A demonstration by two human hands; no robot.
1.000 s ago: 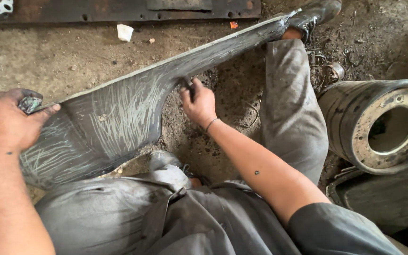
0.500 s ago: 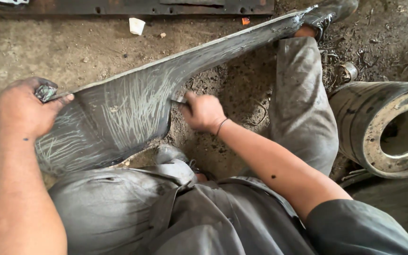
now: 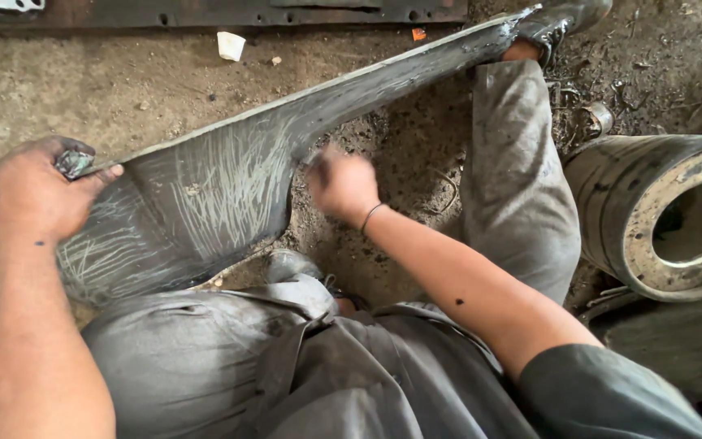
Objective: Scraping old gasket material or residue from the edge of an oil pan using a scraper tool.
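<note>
A long curved strip of dark rubber (image 3: 229, 195), scored with pale scratch marks, stretches from my lap to my right foot (image 3: 562, 20), which pins its far end. My left hand (image 3: 38, 191) grips the strip's near corner at the left. My right hand (image 3: 341, 183) is blurred at the strip's inner edge, fingers closed; a small tool may be in it, but the blur hides it. A thin band circles that wrist.
I sit on a dirt floor (image 3: 123, 89) in grey work clothes. A heavy metal drum with a round opening (image 3: 676, 215) lies on its side at the right. A dark steel beam (image 3: 205, 12) runs along the top. A small white scrap (image 3: 231, 45) lies near it.
My right hand has slid along the strip's inner edge in a quick stroke and now blurs. The view has shifted slightly. My left hand keeps its grip.
</note>
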